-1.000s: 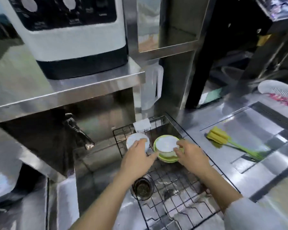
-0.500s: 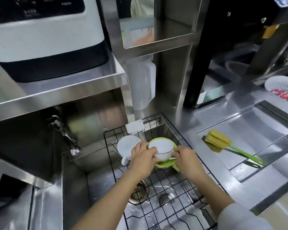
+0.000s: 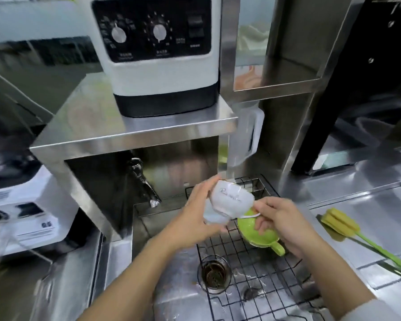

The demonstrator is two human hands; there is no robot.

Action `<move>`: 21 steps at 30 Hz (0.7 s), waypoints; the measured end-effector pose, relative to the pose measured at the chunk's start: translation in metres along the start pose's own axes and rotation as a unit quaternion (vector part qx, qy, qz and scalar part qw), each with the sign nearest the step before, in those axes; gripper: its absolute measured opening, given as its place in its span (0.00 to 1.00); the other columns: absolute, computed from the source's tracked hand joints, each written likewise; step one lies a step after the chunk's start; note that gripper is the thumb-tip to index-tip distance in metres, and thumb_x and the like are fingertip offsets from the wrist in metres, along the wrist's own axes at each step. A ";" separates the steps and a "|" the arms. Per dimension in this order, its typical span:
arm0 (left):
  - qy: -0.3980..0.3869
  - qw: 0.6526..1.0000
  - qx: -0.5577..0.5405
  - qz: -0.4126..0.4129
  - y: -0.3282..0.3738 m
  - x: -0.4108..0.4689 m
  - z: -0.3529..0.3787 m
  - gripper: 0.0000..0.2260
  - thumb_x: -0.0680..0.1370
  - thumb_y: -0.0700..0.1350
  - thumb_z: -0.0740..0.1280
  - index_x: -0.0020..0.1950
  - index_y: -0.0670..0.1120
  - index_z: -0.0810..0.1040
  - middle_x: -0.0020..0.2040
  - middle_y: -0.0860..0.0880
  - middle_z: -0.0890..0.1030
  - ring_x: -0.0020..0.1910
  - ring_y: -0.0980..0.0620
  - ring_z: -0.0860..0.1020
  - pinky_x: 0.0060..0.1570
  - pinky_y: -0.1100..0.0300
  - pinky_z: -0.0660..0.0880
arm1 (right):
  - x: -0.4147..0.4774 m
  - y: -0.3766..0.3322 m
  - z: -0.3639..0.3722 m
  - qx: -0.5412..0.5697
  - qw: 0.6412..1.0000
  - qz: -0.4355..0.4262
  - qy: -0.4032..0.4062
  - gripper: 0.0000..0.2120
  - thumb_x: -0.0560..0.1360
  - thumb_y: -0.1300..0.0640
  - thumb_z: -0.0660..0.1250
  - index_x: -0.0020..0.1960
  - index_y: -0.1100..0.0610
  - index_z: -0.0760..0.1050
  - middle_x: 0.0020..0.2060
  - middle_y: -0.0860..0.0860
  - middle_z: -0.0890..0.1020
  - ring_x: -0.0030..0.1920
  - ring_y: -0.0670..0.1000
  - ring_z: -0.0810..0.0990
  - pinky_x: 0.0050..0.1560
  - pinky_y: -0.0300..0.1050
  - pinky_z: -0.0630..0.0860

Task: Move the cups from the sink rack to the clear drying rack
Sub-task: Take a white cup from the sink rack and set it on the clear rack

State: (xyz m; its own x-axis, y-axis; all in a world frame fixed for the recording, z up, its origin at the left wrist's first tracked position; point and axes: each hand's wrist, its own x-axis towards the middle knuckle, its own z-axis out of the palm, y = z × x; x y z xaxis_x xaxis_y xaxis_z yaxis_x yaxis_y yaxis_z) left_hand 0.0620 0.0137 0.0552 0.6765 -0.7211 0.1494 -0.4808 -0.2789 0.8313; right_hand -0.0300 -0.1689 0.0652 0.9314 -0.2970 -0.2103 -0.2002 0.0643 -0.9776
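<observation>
My left hand (image 3: 192, 218) grips a white cup (image 3: 229, 200) with script lettering, tilted on its side above the back of the black wire sink rack (image 3: 252, 262). A second white shape (image 3: 214, 220) shows just under that cup; I cannot tell whether it is held or resting. My right hand (image 3: 285, 223) holds a green cup (image 3: 257, 235), tipped with its handle pointing down-right, just over the rack. The right fingertips also touch the white cup's handle. No clear drying rack can be made out.
The rack spans a steel sink with a drain (image 3: 214, 274) and a faucet (image 3: 144, 181) at the back left. A yellow-green sponge brush (image 3: 340, 223) lies on the counter to the right. Above the sink, a steel shelf (image 3: 134, 135) carries a white appliance (image 3: 160, 72). A clear pitcher (image 3: 248, 140) stands behind.
The white cup has been lifted off the green cup and tilted on its side by my left hand. My right hand has taken the green cup. The camera has tilted upward.
</observation>
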 end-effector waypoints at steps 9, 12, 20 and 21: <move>0.144 0.965 0.175 0.135 0.012 -0.109 -0.095 0.31 0.70 0.52 0.70 0.68 0.59 0.58 0.75 0.56 0.53 0.74 0.57 0.56 0.70 0.61 0.61 | -0.027 -0.049 0.108 0.079 0.973 0.081 -0.201 0.08 0.65 0.58 0.68 0.35 0.65 0.77 0.21 0.56 0.77 0.18 0.48 0.73 0.17 0.35 0.70; 0.168 0.950 0.229 0.133 0.017 -0.151 -0.132 0.32 0.71 0.52 0.69 0.69 0.59 0.56 0.75 0.54 0.50 0.74 0.57 0.55 0.66 0.60 0.64 | -0.038 -0.059 0.156 0.100 0.957 0.088 -0.256 0.07 0.65 0.60 0.66 0.33 0.65 0.77 0.22 0.54 0.77 0.17 0.47 0.73 0.16 0.32 0.68; 0.295 0.922 0.234 0.087 0.018 -0.267 -0.216 0.35 0.67 0.50 0.75 0.68 0.51 0.61 0.67 0.51 0.63 0.69 0.56 0.61 0.67 0.68 0.60 | -0.080 -0.077 0.297 0.046 0.948 0.028 -0.312 0.09 0.66 0.58 0.66 0.30 0.60 0.80 0.23 0.53 0.77 0.19 0.48 0.72 0.18 0.36 0.68; 0.303 0.923 0.226 0.075 0.017 -0.281 -0.226 0.35 0.66 0.49 0.76 0.68 0.49 0.62 0.67 0.49 0.64 0.68 0.56 0.62 0.67 0.69 0.60 | -0.086 -0.077 0.315 0.024 0.948 0.002 -0.317 0.09 0.67 0.57 0.66 0.31 0.60 0.79 0.24 0.54 0.77 0.21 0.49 0.73 0.19 0.37 0.69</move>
State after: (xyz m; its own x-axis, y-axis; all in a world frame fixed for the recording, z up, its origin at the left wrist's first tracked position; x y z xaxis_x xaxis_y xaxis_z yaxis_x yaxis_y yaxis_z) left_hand -0.0103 0.3555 0.1482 0.7058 -0.3245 0.6297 -0.6849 -0.5394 0.4898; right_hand 0.0010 0.1515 0.1583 0.9293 0.3349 -0.1559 -0.2033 0.1112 -0.9728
